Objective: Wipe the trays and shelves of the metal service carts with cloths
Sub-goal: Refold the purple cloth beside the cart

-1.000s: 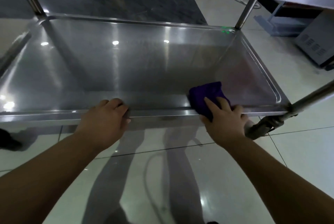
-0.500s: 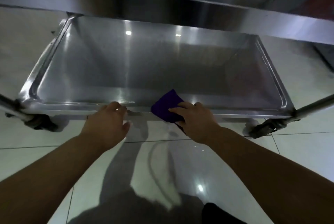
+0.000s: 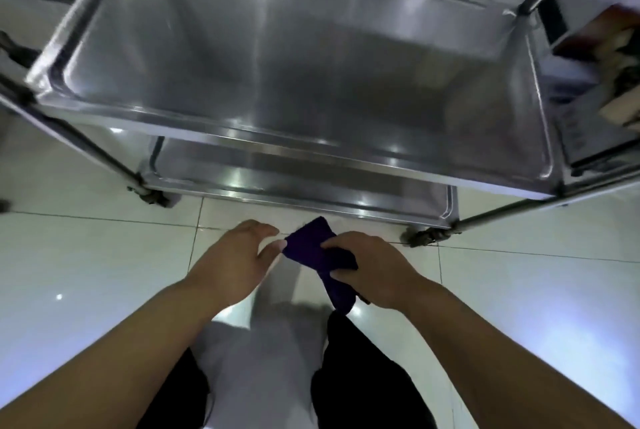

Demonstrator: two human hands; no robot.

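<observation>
Running slantwise, the purple cloth [image 3: 313,252] is held with its long axis from far-left to near-right: the broader far end is pointed at the cart's lower shelf [image 3: 294,181], and the narrow tail is hung down toward the person. It is seen as dark, soft and folded into a thick strip, in the air above the floor, just short of the shelf's near edge. It is clamped at its middle by the curled fingers and thumb of the right hand [image 3: 375,272]. The left hand [image 3: 230,262] is placed just beside the cloth's far-left corner, fingers loosely apart and gripping nothing; whether its thumb touches the cloth cannot be told. The shiny upper tray [image 3: 311,148] is seen above, pale floor tiles [image 3: 104,255] and dark trousers [image 3: 363,380] below
</observation>
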